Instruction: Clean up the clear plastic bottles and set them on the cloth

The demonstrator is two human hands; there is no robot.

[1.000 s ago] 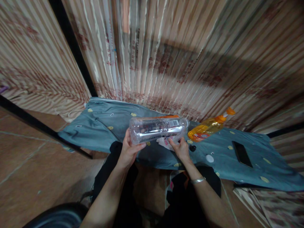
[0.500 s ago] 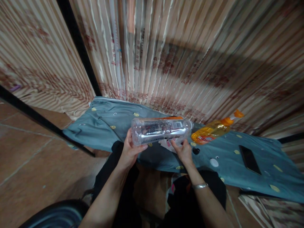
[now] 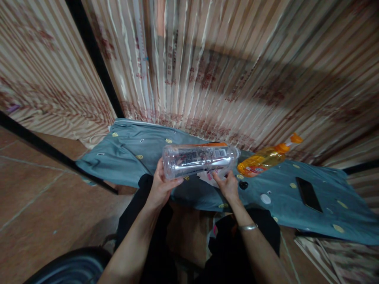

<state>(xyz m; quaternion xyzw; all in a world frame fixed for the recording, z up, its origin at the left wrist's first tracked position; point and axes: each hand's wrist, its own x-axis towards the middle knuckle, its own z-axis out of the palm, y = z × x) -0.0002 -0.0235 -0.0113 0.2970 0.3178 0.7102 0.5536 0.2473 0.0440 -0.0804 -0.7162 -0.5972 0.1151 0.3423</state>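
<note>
A clear plastic bottle lies sideways in the air, its base gripped by my left hand. Its label is partly loose, with orange and printed parts showing. My right hand sits just under the bottle's neck end, fingers pinched on a piece of white and pink label hanging below the bottle. Both hands hover over the near edge of a teal cloth with small yellow dots.
An orange bottle of liquid lies on the cloth to the right. A black cap, a white cap and a dark phone also rest on the cloth. Striped curtains hang behind; tiled floor spreads left.
The bottle and both hands keep almost the same pose; only the view has shifted slightly.
</note>
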